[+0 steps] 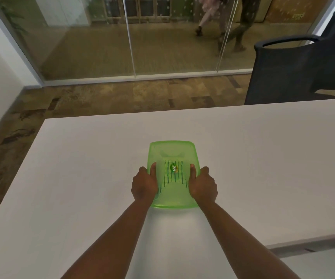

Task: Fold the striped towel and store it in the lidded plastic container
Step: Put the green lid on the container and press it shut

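A translucent green plastic container [172,150] sits on the white table [82,178] with its green lid on top. Through the lid the folded striped towel [177,177] shows inside, under a round label. My left hand [144,184] grips the container's left side, thumb pressed on the lid. My right hand [202,185] grips the right side the same way, thumb on the lid. The fingers of both hands wrap down the sides and are hidden.
A dark office chair [295,71] stands beyond the table's far right edge. A glass wall [130,37] runs across the back, with people's legs behind it. A table seam lies at the lower right.
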Available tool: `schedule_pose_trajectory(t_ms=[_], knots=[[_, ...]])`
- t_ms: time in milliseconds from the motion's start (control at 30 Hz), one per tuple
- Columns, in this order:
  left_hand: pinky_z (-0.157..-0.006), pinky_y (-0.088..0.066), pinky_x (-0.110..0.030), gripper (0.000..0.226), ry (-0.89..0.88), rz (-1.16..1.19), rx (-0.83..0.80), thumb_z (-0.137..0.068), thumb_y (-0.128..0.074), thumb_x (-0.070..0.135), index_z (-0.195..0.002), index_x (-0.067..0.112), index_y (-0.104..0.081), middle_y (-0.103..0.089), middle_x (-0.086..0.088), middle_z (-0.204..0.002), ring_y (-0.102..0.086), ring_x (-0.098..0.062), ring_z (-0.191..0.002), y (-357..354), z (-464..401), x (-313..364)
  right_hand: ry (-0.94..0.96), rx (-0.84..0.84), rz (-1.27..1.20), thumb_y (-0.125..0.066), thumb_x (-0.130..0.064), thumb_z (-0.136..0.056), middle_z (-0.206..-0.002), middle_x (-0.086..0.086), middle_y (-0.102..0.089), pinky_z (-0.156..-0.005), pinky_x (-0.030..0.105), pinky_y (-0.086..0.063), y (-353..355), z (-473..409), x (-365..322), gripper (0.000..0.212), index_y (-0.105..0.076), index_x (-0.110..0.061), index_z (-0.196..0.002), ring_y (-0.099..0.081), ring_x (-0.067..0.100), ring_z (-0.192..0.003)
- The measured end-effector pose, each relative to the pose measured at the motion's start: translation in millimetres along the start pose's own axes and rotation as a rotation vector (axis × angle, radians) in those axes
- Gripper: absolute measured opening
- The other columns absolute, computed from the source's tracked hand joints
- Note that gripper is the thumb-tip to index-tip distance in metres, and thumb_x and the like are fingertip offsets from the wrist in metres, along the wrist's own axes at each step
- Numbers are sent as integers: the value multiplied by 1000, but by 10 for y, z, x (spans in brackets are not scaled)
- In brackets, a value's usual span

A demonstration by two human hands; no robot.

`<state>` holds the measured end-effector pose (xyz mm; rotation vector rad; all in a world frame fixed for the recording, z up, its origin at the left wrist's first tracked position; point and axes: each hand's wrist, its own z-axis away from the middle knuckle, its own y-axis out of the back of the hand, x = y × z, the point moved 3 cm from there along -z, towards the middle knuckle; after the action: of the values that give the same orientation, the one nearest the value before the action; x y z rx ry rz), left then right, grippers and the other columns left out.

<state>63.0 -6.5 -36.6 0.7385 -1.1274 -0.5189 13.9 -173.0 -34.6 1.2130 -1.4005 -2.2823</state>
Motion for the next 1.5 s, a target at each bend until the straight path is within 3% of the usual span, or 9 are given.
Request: schedule_pose_trajectory(t_ms=[367, 500, 600, 733, 900, 1000, 1200, 1333, 1500], knots=[[-80, -47, -37, 56, 5, 2, -14, -91, -32, 56, -99, 5, -55, -67, -17, -101, -61, -35, -94, -5, -1, -8, -66, -24, -94, -29, -56, -93, -105, 19, -64, -70, 33, -38, -21, -64, 67, 57, -52, -5, -107, -60, 35, -98], [-86, -45, -37, 49, 58, 140, -143, -92, -37, 51, -113, 7, -48, -62, -15, -114, -58, -33, -104, 30, -46, -16, -69, -126, -218, -36, -54, -93, -118, 18, -62, -85, 37, -44, -26, -90, 82, 55, -46, -8, -120, -57, 35, -108], [-92, -44, -37, 43, 142, 368, -244, -93, -44, 44, -117, 9, -51, -59, -12, -117, -55, -31, -109, 58, -50, -71, -181, -294, -522, -43, -54, -90, -130, 14, -56, -100, 43, -44, -67, -81, 142, 59, -46, -10, -130, -53, 32, -118], [-83, -44, -35, 26, 145, 510, -232, -92, -49, 34, -98, 12, -61, -61, -11, -102, -55, -28, -93, 97, 1, -58, -230, -384, -768, -52, -47, -88, -128, 11, -58, -100, 48, -46, -104, -6, 76, 51, -51, -15, -129, -56, 31, -115], [-90, -47, -35, 33, 133, 568, -179, -90, -53, 31, -115, 11, -61, -64, -10, -117, -58, -30, -107, 294, -105, 33, -208, -394, -842, -55, -45, -87, -131, 10, -57, -104, 48, -43, -110, -6, -176, 52, -50, -17, -131, -54, 29, -119], [-79, -46, -31, 34, 119, 626, -144, -89, -56, 30, -117, 11, -59, -63, -10, -118, -57, -26, -95, 482, -245, 14, -183, -476, -895, -55, -40, -89, -127, 9, -60, -102, 48, -45, -192, 17, -435, 46, -51, -18, -130, -57, 29, -115], [-90, -47, -35, 34, 95, 598, -11, -89, -55, 28, -119, 11, -59, -63, -12, -120, -58, -28, -105, 959, -622, -250, -76, -632, -893, -51, -27, -92, -129, 8, -59, -98, 44, -48, -502, 158, -1073, 39, -49, -19, -130, -58, 26, -111], [-92, -46, -37, 34, 90, 551, 33, -92, -52, 28, -119, 9, -59, -62, -16, -120, -57, -31, -104, 1247, -919, -521, -14, -740, -815, -49, -18, -92, -132, 8, -55, -75, 28, -47, -721, 251, -1463, 42, -43, -18, -134, -54, 21, -105], [-98, -46, -44, 35, 143, 568, 101, -91, -53, 26, -119, 6, -59, -62, -18, -121, -56, -35, -112, 1445, -1139, -845, 31, -839, -694, -46, -14, -90, -134, 6, -52, -65, 23, -41, -1019, 325, -1806, 49, -37, -22, -137, -51, 21, -107]])
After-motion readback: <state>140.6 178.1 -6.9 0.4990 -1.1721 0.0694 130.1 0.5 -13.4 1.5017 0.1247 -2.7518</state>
